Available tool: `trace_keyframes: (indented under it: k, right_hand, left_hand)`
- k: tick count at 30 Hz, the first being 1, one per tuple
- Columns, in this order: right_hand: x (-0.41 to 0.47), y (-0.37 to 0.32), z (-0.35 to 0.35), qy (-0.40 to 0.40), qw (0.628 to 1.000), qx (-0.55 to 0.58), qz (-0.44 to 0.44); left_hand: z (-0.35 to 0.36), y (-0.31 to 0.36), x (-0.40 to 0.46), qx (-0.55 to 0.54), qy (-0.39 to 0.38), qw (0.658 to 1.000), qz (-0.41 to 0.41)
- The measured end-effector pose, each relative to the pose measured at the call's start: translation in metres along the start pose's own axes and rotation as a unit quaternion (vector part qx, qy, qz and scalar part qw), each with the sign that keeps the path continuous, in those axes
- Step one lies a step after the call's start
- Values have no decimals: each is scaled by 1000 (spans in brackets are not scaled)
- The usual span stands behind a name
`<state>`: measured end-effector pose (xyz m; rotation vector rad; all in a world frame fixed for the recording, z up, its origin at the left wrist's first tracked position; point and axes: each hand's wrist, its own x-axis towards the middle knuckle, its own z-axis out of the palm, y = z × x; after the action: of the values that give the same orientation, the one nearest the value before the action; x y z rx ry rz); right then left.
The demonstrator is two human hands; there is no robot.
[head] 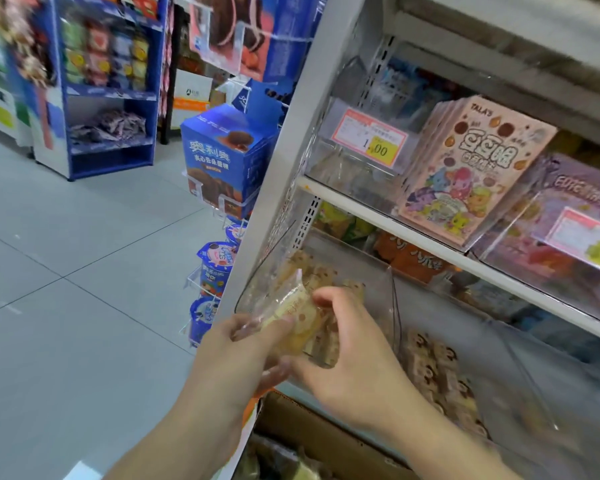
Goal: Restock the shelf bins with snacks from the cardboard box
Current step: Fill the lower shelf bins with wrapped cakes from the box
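Holding a clear-wrapped snack packet [293, 311] at the rim of the clear bin [390, 299], I pinched it with the left hand [243, 351]; the right hand [354, 355] curled around its far edge. Judged light, crinkly, slippery; best gripped by the sealed ends. Cardboard box [312, 431] sat below.

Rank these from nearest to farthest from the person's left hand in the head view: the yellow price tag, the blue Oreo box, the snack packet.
1. Snack packet, held in the left hand.
2. Blue Oreo box, up-left, across the aisle end.
3. Yellow price tag, upper shelf bin, right.
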<state>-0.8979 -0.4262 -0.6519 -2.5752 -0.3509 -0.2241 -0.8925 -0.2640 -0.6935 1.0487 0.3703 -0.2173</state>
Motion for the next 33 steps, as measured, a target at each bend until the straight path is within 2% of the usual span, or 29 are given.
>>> trace_keyframes:
  k: [4,7,8,10,12,15,20,25,29,33]
  right_hand:
    - [16,7,5,7,998,-63,-11]
    - [40,18,6,22,998,-44,30]
    - [50,24,7,20,998,-34,57]
    - [75,39,14,0,994,-35,107]
    - [98,54,28,-32,990,-52,130]
    - [125,70,57,-73,984,-103,126]
    - [144,80,85,-73,963,-238,104]
    - [139,90,86,-101,955,-267,81]
    - [127,81,70,-110,970,-184,112]
    - [76,66,36,-51,988,-104,105]
  left_hand:
    - [-4,1,6,93,-15,995,31]
    - [-15,7,7,243,-35,963,112]
    - [-20,7,7,325,-41,934,147]
    - [-31,3,12,490,-61,845,205]
    - [-39,-4,21,589,-81,775,214]
    - [-41,-9,28,644,-82,728,219]
    - [-40,-7,28,659,-77,715,221]
    - [-42,-10,30,671,-86,702,222]
    - [-42,-14,29,669,-81,698,242]
    - [-37,-17,14,656,-112,689,285]
